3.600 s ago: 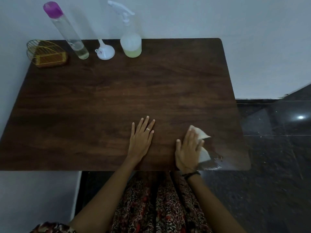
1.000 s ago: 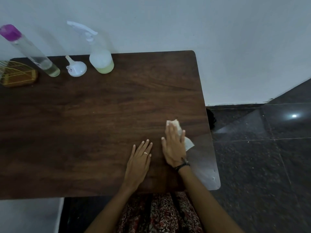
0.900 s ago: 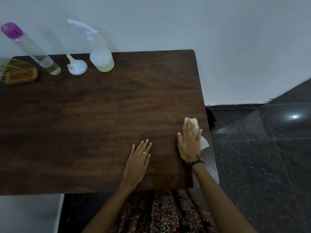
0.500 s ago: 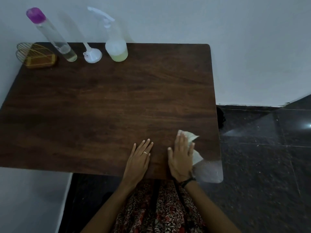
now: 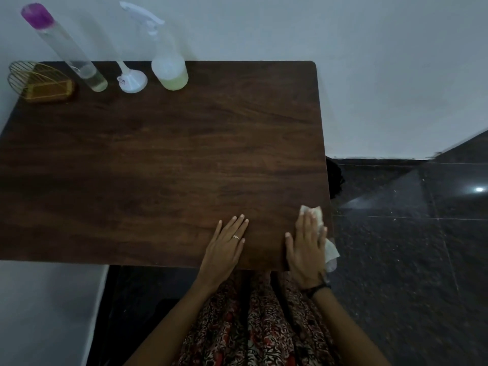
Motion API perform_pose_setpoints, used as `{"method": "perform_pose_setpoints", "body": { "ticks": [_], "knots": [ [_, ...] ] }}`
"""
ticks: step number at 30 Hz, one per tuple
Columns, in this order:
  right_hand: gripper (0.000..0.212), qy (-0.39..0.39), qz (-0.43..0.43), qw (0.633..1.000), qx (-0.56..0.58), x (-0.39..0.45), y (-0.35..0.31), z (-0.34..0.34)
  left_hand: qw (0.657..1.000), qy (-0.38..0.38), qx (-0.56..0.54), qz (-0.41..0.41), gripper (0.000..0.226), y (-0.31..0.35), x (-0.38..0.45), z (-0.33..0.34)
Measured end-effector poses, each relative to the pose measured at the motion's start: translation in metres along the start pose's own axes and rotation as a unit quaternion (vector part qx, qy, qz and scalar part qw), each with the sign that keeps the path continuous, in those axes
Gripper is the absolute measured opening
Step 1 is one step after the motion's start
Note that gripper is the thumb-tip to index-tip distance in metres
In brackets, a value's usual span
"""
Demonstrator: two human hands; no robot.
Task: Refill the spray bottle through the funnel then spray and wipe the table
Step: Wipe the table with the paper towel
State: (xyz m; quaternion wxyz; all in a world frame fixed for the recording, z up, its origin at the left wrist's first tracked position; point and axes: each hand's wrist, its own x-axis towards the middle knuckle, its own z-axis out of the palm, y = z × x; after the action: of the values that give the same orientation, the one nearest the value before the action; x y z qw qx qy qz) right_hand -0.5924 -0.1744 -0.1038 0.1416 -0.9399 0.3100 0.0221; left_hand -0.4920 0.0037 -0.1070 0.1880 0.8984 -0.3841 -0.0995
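Note:
My right hand (image 5: pixel 306 247) lies flat with straight fingers on a white cloth (image 5: pixel 330 250) at the near right corner of the dark wooden table (image 5: pixel 158 159); the cloth pokes out past my fingertips and over the table's right edge. My left hand (image 5: pixel 225 245) rests flat and open on the wood beside it, a ring on one finger. At the back of the table stand the white spray bottle (image 5: pixel 169 67) with pale yellow-green liquid, the white funnel (image 5: pixel 132 80) upside down, and a tall clear bottle (image 5: pixel 68 51) with a purple cap.
A gold wire holder (image 5: pixel 39 83) with a brown block sits at the back left corner. A white wall runs behind the table. Dark glossy floor tiles (image 5: pixel 409 247) lie to the right. My patterned clothing (image 5: pixel 264 326) shows below the near edge.
My right hand has slid the cloth back and forth near the right edge, ending further right at the corner. My left hand stayed planted. The camera view shifted.

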Motion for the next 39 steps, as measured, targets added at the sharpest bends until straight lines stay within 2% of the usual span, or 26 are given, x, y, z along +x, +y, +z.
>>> {"method": "perform_pose_setpoints", "body": {
  "ticks": [6, 9, 16, 20, 21, 24, 27, 29, 31, 32, 35, 37, 39],
  "knots": [
    [0.073, 0.013, 0.083, 0.996, 0.016, -0.023, 0.017, 0.000, 1.000, 0.009, 0.000, -0.003, 0.045, 0.004, -0.001, 0.005],
    [0.076, 0.021, 0.078, 0.996, 0.021, -0.044, 0.003, 0.006, 1.000, 0.009, 0.002, 0.002, 0.046, 0.003, -0.001, 0.004],
    [0.079, 0.005, -0.076, 0.994, 0.085, -0.071, -0.040, 0.024, 1.000, 0.008, 0.007, -0.004, 0.043, 0.001, 0.000, -0.001],
    [0.093, -0.033, -0.183, 0.982, 0.034, -0.070, -0.056, 0.035, 1.000, 0.006, 0.008, -0.016, 0.043, -0.003, -0.003, -0.007],
    [0.089, -0.043, -0.210, 0.977, 0.009, -0.069, -0.061, 0.035, 1.000, 0.002, 0.010, -0.014, 0.044, -0.004, -0.005, -0.008],
    [0.051, -0.019, -0.307, 0.951, -0.008, -0.065, -0.070, 0.040, 1.000, -0.010, 0.023, -0.017, 0.046, -0.009, -0.012, -0.009],
    [0.045, -0.065, -0.383, 0.918, 0.075, -0.058, -0.076, 0.030, 0.999, 0.003, 0.026, -0.042, 0.046, -0.013, -0.017, -0.011],
    [0.046, -0.136, -0.352, 0.899, 0.223, -0.051, -0.080, 0.011, 0.997, 0.029, -0.006, -0.068, 0.049, -0.013, -0.016, -0.018],
    [0.039, -0.228, -0.197, 0.854, 0.423, -0.042, -0.082, -0.013, 0.994, 0.061, -0.036, -0.086, 0.052, -0.013, -0.015, -0.025],
    [0.036, -0.245, -0.101, 0.814, 0.517, -0.035, -0.083, -0.022, 0.992, 0.073, -0.042, -0.091, 0.053, -0.013, -0.014, -0.030],
    [0.034, -0.253, 0.130, 0.650, 0.704, -0.008, -0.080, -0.037, 0.991, 0.078, -0.052, -0.094, 0.053, -0.011, -0.005, -0.038],
    [0.032, -0.253, 0.211, 0.544, 0.771, 0.011, -0.075, -0.047, 0.992, 0.070, -0.066, -0.085, 0.053, -0.006, 0.006, -0.041],
    [0.030, -0.248, 0.245, 0.462, 0.815, 0.025, -0.068, -0.060, 0.993, 0.061, -0.082, -0.060, 0.050, 0.002, 0.020, -0.044]
  ]
}}
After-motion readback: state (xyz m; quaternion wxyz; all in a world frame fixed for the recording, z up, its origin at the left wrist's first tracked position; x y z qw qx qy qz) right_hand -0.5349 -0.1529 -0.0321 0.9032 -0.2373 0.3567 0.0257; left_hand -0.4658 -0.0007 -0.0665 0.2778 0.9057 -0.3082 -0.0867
